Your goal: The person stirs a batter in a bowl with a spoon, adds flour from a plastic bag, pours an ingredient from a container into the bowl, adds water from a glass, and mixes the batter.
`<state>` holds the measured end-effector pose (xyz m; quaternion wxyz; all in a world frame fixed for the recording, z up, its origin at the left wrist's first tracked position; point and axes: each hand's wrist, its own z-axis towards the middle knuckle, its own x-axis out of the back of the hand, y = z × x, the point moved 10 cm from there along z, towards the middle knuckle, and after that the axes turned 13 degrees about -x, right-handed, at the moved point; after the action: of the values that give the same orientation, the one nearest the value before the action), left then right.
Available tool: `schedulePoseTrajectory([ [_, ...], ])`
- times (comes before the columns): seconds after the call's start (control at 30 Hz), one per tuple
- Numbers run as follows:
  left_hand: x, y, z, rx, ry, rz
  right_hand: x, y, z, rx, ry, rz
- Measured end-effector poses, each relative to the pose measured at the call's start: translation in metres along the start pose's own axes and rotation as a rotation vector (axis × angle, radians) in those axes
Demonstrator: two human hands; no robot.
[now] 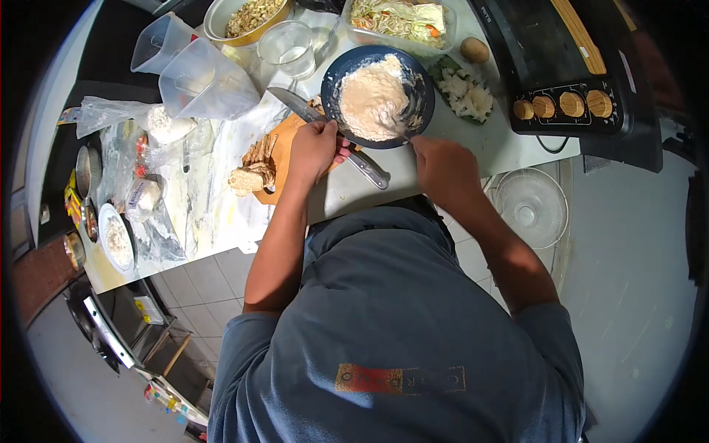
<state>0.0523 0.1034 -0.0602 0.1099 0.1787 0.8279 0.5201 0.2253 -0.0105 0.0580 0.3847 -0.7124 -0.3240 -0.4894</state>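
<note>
A dark blue bowl (423,85) holds a thick, pale, lumpy batter (373,100). My left hand (316,150) is closed at the bowl's near left rim, its thumb on the edge and fingers curled below. Under that hand lies a large knife (367,170), blade pointing to the back left and handle toward me. My right hand (445,166) is closed at the bowl's near right edge, around the end of a thin utensil that reaches into the batter; its kind is mostly hidden. Sliced brown tempeh-like pieces (253,170) rest on and beside a wooden cutting board (284,151).
Behind the bowl stand a glass bowl (286,50), a container of shredded vegetables (402,26) and a pot of chopped food (247,18). Plastic jugs (207,81) are at left. Chopped white pieces (465,96), a toaster oven (569,81) and a low wire basket (530,209) are right.
</note>
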Motion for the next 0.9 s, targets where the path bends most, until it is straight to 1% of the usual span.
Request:
schedulePoseTrajectory([
  [0.03,0.002,0.006,0.000,-0.003,0.000,0.004,0.005,0.000,0.010,-0.009,-0.010,0.032],
  [0.1,0.010,0.018,0.004,-0.005,-0.052,0.222,0.008,0.005,0.029,-0.021,-0.017,0.065],
  [0.13,0.011,0.022,0.008,-0.006,-0.053,0.222,0.012,0.015,0.040,-0.064,-0.016,0.214],
  [0.17,0.020,0.035,0.016,-0.086,0.002,0.377,0.014,0.025,0.049,-0.106,-0.016,0.362],
  [0.2,0.026,0.048,0.024,-0.166,0.057,0.532,0.015,0.033,0.057,-0.105,-0.015,0.362],
  [0.23,0.028,0.055,0.036,-0.264,0.083,0.652,0.005,0.050,0.065,-0.206,-0.113,0.469],
  [0.27,0.029,0.051,0.045,-0.265,0.086,0.650,-0.006,0.063,0.067,-0.305,-0.212,0.574],
  [0.3,0.026,0.057,0.051,-0.326,0.078,0.662,-0.006,0.066,0.066,-0.300,-0.211,0.572],
  [0.33,0.023,0.061,0.055,-0.386,0.070,0.673,0.010,0.062,0.062,-0.197,-0.042,0.384],
  [0.37,0.025,0.059,0.057,-0.387,0.073,0.672,0.025,0.054,0.053,-0.095,0.124,0.195],
  [0.4,0.021,0.065,0.056,-0.441,0.054,0.754,0.025,0.051,0.046,-0.092,0.126,0.195],
  [0.43,0.017,0.069,0.054,-0.495,0.034,0.837,0.019,0.043,0.037,-0.086,0.120,-0.001],
  [0.47,0.017,0.067,0.051,-0.492,0.035,0.839,0.013,0.037,0.028,-0.079,0.111,-0.195],
  [0.5,0.019,0.063,0.047,-0.466,0.065,0.837,0.008,0.035,0.020,-0.079,0.109,-0.192],
  [0.57,0.020,0.056,0.040,-0.444,0.096,0.838,-0.017,0.038,0.013,-0.124,-0.049,-0.237],
  [0.6,0.019,0.052,0.035,-0.430,0.098,0.818,-0.014,0.035,0.012,-0.123,-0.049,-0.236],
  [0.67,0.017,0.045,0.022,-0.411,0.101,0.802,-0.010,0.030,0.012,-0.157,-0.118,-0.172],
  [0.7,0.015,0.036,0.016,-0.328,0.079,0.723,-0.007,0.026,0.013,-0.158,-0.119,-0.167],
  [0.73,0.013,0.028,0.013,-0.248,0.056,0.643,-0.009,0.023,0.014,-0.156,-0.181,-0.111],
  [0.77,0.013,0.016,0.015,-0.235,0.040,0.647,-0.013,0.021,0.015,-0.153,-0.242,-0.055],
  [0.8,0.012,0.019,0.012,-0.239,0.036,0.649,-0.014,0.021,0.018,-0.158,-0.238,-0.053],
  [0.87,0.006,0.002,0.002,-0.042,-0.029,0.473,-0.018,0.015,0.027,-0.088,-0.222,0.059],
  [0.9,0.006,0.010,0.000,-0.041,-0.031,0.474,-0.028,0.021,0.037,-0.090,-0.223,0.060],
])
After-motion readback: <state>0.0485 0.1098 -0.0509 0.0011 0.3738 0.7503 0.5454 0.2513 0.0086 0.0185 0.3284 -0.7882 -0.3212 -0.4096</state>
